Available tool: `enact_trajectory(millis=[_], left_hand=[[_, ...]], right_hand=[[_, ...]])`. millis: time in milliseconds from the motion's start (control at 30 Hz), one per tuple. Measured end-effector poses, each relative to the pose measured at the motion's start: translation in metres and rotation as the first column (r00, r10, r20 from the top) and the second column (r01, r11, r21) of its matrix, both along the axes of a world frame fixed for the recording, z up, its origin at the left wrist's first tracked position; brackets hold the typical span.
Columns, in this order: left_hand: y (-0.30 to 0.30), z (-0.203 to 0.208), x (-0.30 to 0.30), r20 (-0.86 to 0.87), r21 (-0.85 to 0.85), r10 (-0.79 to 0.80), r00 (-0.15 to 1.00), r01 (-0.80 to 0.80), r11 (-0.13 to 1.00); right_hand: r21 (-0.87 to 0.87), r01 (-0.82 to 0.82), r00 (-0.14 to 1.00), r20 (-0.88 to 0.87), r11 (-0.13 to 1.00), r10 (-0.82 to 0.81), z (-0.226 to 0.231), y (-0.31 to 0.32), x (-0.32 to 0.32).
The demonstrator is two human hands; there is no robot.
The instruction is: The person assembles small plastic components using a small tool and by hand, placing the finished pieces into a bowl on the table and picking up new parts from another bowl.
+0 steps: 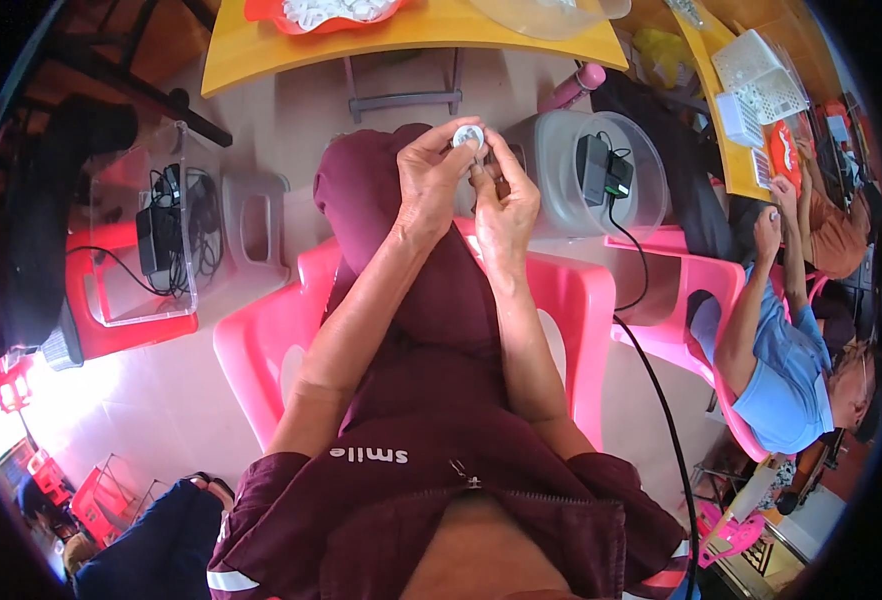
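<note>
Both my hands meet above my knees, just short of the yellow table. Between them is a small round white plastic piece (468, 133) with a greyish centre. My left hand (429, 172) grips its left side, the thumb lying across its face. My right hand (502, 194) has its fingers closed at the piece's right and lower edge, with the thumb beneath it. A thin part seems to extend below the disc between my fingers; its kind is too small to make out.
Ahead, the yellow table (411, 52) carries a red tray (261, 10) of white pieces and a clear basin (551, 18). At right, a clear tub (551, 170) holds black adapters, with a cable (666, 420) running down. Another person (786, 375) works at the right-hand table.
</note>
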State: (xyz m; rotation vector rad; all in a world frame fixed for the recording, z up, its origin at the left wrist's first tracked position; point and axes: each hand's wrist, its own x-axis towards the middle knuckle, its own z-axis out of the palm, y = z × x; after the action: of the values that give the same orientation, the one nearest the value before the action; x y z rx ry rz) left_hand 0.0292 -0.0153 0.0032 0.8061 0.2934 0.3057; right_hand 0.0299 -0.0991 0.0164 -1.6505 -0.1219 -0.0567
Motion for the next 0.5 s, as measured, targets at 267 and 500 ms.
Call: enact_trajectory(millis=[267,500], left_hand=[[0.001,-0.002,-0.002,0.050,-0.037,-0.026,0.998,0.028,0.999],[0.001,-0.005,-0.003,0.055,-0.038,-0.029,0.998,0.031,0.999]], right_hand=[[0.082,-0.059,0.991,-0.112,0.995,0.068,0.002,-0.005,0.000],[0.030,-0.046,0.998,-0.050,0.998,0.047,-0.007,-0.004,-0.001]])
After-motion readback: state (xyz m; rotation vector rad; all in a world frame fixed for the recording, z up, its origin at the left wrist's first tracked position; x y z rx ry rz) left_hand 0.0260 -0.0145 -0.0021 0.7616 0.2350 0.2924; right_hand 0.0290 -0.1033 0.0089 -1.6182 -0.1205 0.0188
